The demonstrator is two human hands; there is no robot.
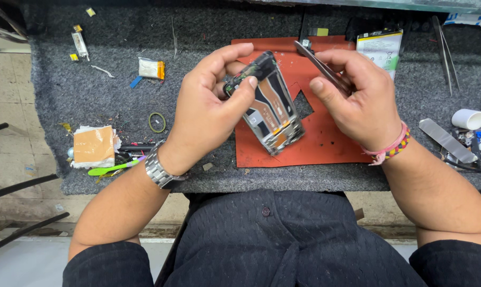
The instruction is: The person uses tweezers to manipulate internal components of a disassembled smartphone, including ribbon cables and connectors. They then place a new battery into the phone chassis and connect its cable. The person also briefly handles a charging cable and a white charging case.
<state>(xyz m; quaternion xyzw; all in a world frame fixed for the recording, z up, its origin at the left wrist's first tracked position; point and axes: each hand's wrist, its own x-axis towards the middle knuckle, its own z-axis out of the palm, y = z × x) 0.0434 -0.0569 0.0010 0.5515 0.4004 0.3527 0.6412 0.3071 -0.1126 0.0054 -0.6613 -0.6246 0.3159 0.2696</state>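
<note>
While tilted over the red mat [325, 143], opened phone [269, 106] in left hand [208, 111].

Single head-worn view, steeply downward, close over grey workbench [91, 95]

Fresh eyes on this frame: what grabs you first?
Dead centre, the left hand grips an opened phone chassis, tilted above a red mat, with its inner parts exposed. Beside it, the right hand pinches a thin metal blade angled toward the chassis's top end. Around them the grey felt bench is strewn with small parts, with a green plastic tool at the left edge.
</note>
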